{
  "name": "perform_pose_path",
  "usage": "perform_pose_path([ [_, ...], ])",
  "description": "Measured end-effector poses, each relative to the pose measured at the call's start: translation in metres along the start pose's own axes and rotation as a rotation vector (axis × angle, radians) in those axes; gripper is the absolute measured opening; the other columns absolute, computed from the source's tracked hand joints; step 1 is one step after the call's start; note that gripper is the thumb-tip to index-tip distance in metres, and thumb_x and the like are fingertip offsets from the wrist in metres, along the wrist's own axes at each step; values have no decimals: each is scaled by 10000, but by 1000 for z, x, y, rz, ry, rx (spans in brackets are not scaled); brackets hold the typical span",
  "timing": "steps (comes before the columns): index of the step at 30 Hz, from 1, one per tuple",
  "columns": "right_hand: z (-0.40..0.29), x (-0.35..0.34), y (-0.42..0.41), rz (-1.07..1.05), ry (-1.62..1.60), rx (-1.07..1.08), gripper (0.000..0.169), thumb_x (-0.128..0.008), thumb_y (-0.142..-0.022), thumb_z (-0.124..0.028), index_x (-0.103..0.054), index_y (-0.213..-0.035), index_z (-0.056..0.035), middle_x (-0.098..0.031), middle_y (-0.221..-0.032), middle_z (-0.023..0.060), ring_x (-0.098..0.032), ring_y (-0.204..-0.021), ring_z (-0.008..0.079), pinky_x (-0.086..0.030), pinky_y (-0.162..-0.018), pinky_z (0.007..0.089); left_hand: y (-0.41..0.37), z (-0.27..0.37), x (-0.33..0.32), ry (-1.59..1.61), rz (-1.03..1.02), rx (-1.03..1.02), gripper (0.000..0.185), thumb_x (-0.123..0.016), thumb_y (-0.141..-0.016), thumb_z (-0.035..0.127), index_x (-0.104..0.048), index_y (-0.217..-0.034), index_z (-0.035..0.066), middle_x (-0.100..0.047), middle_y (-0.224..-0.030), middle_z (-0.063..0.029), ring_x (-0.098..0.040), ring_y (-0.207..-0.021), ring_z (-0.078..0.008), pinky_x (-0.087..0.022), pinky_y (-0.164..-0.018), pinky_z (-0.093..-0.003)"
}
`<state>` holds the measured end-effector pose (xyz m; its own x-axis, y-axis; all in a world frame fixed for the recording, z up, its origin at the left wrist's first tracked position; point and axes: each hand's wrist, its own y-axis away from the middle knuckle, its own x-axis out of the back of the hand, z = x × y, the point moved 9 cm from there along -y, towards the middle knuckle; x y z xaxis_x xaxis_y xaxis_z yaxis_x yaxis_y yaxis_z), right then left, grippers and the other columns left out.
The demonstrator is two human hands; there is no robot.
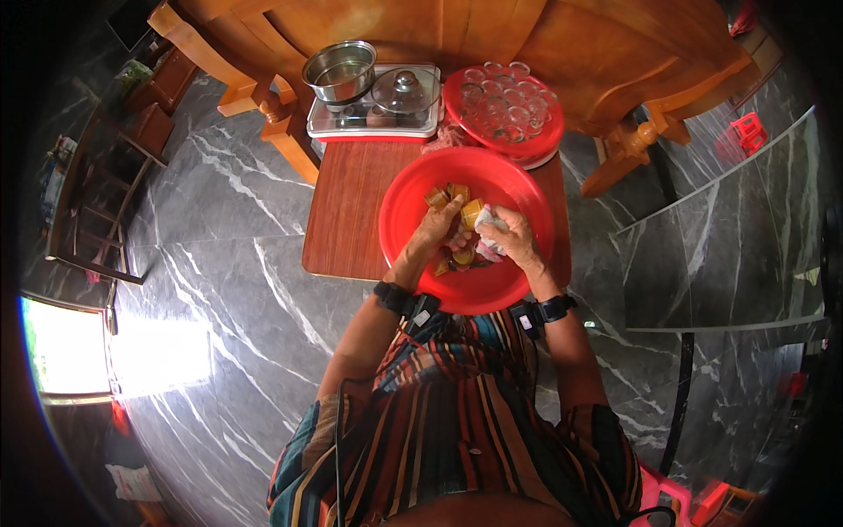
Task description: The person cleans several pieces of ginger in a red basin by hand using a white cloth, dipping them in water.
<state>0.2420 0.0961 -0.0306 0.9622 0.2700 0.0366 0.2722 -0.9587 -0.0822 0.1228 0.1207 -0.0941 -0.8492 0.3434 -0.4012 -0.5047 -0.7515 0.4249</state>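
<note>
A large red plastic basin (402, 263) rests on the front right of a small wooden table (349, 211), overhanging its front edge. Inside it lie several small yellowish-brown cups or jars (458, 192). My left hand (436, 227) is over the basin, its thumb and fingers around one yellowish-brown cup (471, 212), though the exact grip is partly hidden. Bunched in my right hand (517, 237) is a white and pink cloth (489, 232), pressed against the right side of that cup. More yellowish pieces (463, 255) lie below my hands.
Behind the basin, a red tray (556, 135) holds several clear glass cups (514, 99). Left of it, a steel pot (339, 72) and a glass lid (405, 95) sit on a lidded box (375, 135). A carved wooden bench (487, 33) borders the table's far side.
</note>
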Motion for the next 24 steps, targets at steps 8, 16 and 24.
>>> perform_pose_path([
  [8,6,12,5,139,-307,-116,164,-649,-838,-137,-632,-964,-34,-605,-771,-29,-547,-670,43,-457,-592,202,18,29,-26,57,-111,-314,436,-626,-880,221,-448,-1216,8,-602,-987,-113,-644,-799,-202,-546,-688,-296],
  [16,-7,1,1,42,-51,-3,113,-653,-833,-122,-609,-881,-29,-570,-749,-22,-526,-671,56,-441,-592,217,17,30,-21,72,-60,-193,329,-555,-920,265,-492,-1114,6,-622,-830,-93,-626,-614,-168,-525,-525,-251],
  [24,-18,-6,-3,-1,237,167,144,-661,-815,-111,-589,-876,-3,-552,-745,22,-523,-670,86,-440,-602,267,6,12,-5,87,5,-97,328,-470,-952,336,-535,-1090,45,-625,-796,-80,-609,-592,-153,-501,-511,-238],
])
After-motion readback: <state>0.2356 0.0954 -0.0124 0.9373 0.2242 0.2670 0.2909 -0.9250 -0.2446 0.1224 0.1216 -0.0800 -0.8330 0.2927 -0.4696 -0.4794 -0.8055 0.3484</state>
